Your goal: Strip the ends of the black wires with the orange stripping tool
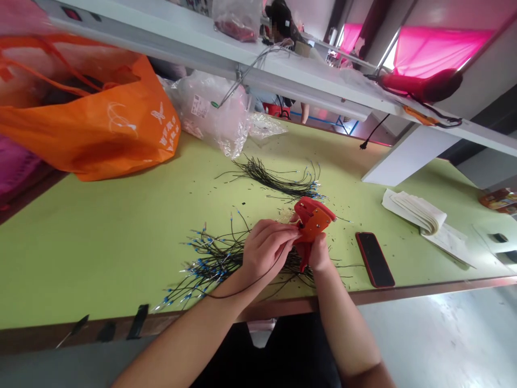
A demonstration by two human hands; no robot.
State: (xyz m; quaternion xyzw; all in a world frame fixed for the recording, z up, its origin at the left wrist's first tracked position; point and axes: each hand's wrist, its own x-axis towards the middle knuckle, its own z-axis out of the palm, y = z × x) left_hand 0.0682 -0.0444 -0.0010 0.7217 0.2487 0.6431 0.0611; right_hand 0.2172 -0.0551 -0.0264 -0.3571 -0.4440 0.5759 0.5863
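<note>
My right hand is wrapped round the handles of a red and orange wire stripper, held above the table. Pinched in my left hand is a thin black wire, its end at the stripper's jaws and its tail running back over my left forearm. Below my hands lies a loose pile of black wires with blue and silver tips. Farther back is a second bundle of black wires, its blue-tipped ends to the right. Whether the stripper's jaws are closed I cannot tell.
A phone and folded papers lie to the right on the green table. An orange bag and a clear plastic bag stand at the back left. A white shelf crosses above; a person is behind it.
</note>
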